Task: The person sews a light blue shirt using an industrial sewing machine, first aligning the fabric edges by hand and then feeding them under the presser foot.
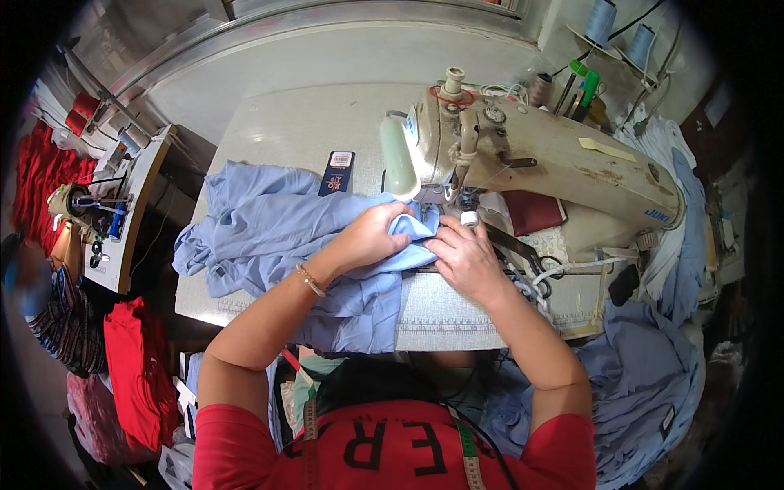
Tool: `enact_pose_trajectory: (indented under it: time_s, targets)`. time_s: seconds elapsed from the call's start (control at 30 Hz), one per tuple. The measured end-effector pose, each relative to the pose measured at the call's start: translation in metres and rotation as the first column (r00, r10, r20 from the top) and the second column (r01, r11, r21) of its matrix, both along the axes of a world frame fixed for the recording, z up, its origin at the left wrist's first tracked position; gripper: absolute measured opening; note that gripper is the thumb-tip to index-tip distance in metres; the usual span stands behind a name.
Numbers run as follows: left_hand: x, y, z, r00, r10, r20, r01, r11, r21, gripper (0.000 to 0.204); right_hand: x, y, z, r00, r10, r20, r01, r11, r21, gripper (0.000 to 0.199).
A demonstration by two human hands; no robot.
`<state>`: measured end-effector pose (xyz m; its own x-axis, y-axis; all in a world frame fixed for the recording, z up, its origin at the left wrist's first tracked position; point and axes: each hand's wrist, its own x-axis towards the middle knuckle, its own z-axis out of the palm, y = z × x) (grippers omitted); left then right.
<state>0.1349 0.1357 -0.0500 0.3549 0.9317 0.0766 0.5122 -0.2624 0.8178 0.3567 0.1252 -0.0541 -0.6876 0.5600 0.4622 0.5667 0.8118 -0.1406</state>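
Light blue garment fabric spreads over the left half of the sewing table, and its right end lies at the needle area of a beige sewing machine. My left hand is closed on a folded edge of this fabric, thumb and fingers pinching it just left of the needle. My right hand presses its fingers onto the fabric's right edge, close to the presser foot. A white band or cap sits at one of its fingers. The needle tip is hard to make out. A lit pale green lamp hangs beside the machine head.
A dark tag lies behind the fabric. Right of my hand are scissors, white cord and a dark red wallet-like item. Blue garments are heaped at the right. At the far left, another person sits by a second machine.
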Motion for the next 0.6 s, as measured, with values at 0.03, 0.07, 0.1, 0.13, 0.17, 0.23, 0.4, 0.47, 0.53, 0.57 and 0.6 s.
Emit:
enact_pose_trajectory:
  time_s: [0.03,0.07,0.1,0.13,0.17,0.23,0.4,0.47,0.53,0.57,0.6]
  targets:
    - [-0.002,0.003,0.0,0.995,-0.029,-0.099,0.026,0.999,-0.027,0.018,0.0,0.0,-0.002,0.999,0.021,-0.03,-0.022,1.0,-0.019,0.018]
    - [0.002,0.003,0.004,0.978,0.029,-0.205,-0.021,0.999,0.042,0.014,0.0,0.001,-0.004,0.999,0.031,-0.043,-0.033,0.999,-0.028,0.019]
    - [0.004,0.004,0.006,0.99,0.048,-0.131,-0.04,0.997,0.066,0.016,0.0,0.001,-0.007,0.998,0.041,-0.056,-0.043,0.998,-0.037,0.019]
    - [0.006,0.006,0.008,0.996,0.065,-0.057,-0.06,0.994,0.088,0.017,0.001,0.002,-0.008,0.996,0.05,-0.069,-0.054,0.997,-0.046,0.019]
    - [0.007,0.007,0.008,0.997,0.08,0.015,-0.081,0.991,0.107,0.018,0.0,0.0,-0.008,0.996,0.053,-0.072,-0.058,0.996,-0.061,0.019]
    - [0.01,0.011,0.007,0.976,0.162,0.144,-0.162,0.987,-0.012,0.019,-0.003,-0.002,-0.008,0.995,0.057,-0.078,-0.064,0.994,-0.09,0.019]
    - [0.01,0.019,-0.001,0.939,0.268,0.215,-0.218,0.949,-0.227,0.018,-0.004,0.001,-0.008,0.99,0.107,-0.097,-0.115,0.99,-0.087,0.025]
    - [0.008,0.02,-0.005,0.945,0.25,0.209,-0.208,0.957,-0.203,0.018,-0.004,0.001,-0.007,0.986,0.121,-0.114,-0.131,0.987,-0.091,0.025]
    - [0.006,0.021,-0.008,0.951,0.223,0.214,-0.191,0.968,-0.162,0.018,-0.005,0.0,-0.006,0.986,0.123,-0.115,-0.134,0.987,-0.089,0.024]
    - [0.007,0.021,-0.008,0.955,0.197,0.224,-0.171,0.976,-0.131,0.018,-0.004,-0.001,-0.006,0.988,0.114,-0.108,-0.124,0.989,-0.084,0.024]
    - [0.007,0.021,-0.007,0.957,0.172,0.232,-0.152,0.983,-0.1,0.018,-0.003,-0.001,-0.006,0.989,0.106,-0.102,-0.114,0.99,-0.078,0.024]
